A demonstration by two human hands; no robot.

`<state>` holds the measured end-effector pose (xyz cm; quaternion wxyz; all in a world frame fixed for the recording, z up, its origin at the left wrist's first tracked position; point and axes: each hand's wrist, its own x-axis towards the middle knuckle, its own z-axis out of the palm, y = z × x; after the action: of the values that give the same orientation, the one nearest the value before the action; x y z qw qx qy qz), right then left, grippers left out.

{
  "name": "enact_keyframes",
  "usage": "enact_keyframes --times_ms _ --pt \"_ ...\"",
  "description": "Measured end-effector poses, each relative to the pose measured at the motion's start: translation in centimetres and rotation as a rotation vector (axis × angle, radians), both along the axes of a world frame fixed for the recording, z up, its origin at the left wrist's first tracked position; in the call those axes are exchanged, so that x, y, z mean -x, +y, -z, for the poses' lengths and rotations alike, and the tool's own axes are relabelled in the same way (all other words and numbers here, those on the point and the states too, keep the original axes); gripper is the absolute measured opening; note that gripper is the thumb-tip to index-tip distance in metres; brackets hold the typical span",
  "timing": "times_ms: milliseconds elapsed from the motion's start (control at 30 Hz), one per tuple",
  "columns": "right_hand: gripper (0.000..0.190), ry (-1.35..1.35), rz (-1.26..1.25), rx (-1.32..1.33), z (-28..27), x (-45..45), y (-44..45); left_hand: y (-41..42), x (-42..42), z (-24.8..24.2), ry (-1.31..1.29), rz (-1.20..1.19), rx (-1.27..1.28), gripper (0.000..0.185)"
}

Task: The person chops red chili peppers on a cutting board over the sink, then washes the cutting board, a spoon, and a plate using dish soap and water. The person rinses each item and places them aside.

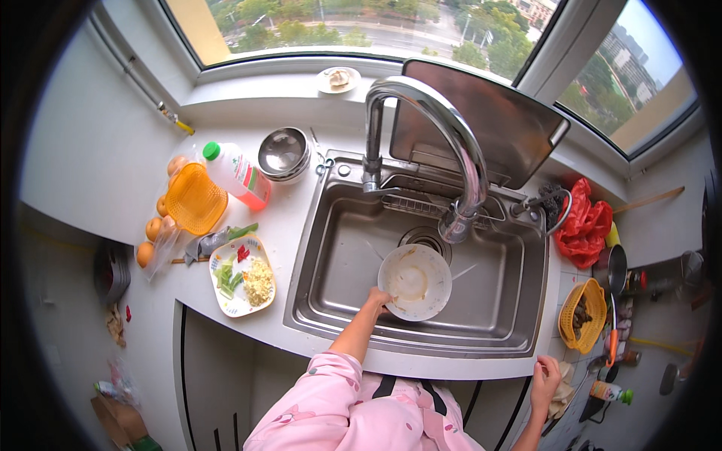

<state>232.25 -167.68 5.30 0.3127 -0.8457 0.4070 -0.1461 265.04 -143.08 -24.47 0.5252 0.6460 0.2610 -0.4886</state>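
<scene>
My left hand grips the rim of a white bowl at its lower left. Brown residue streaks the inside of the bowl, which is over the stainless steel sink and in front of the drain. Above the bowl arches a chrome faucet, its spray head close to the bowl's far rim. Off the sink's right front corner, my right hand is loosely curled beside the counter edge, with nothing visible in it. A beige cloth lies just right of that hand.
Left of the sink are a plate of chopped food, an orange basket, a detergent bottle, stacked bowls and scissors. To the right are a red plastic bag, a yellow basket and a ladle.
</scene>
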Motion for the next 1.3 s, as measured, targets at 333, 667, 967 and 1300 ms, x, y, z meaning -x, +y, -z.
enact_keyframes --times_ms 333,667,967,1300 --pt "0.012 -0.046 -0.275 -0.111 1.5 -9.0 -0.8 5.2 -4.3 -17.4 -1.11 -0.267 -0.038 0.057" --pt "0.011 -0.061 -0.35 -0.158 2.4 -10.7 2.8 18.6 -26.8 -22.3 -1.59 -0.761 -0.486 0.09" --pt "0.014 -0.022 -0.408 -0.152 3.1 -10.3 5.5 19.6 -23.9 -24.4 -1.531 -0.701 -0.266 0.063" --pt "0.022 -0.086 -0.564 -0.837 1.3 -19.1 8.2 13.9 -7.8 -30.9 -0.845 -0.733 0.565 0.044"
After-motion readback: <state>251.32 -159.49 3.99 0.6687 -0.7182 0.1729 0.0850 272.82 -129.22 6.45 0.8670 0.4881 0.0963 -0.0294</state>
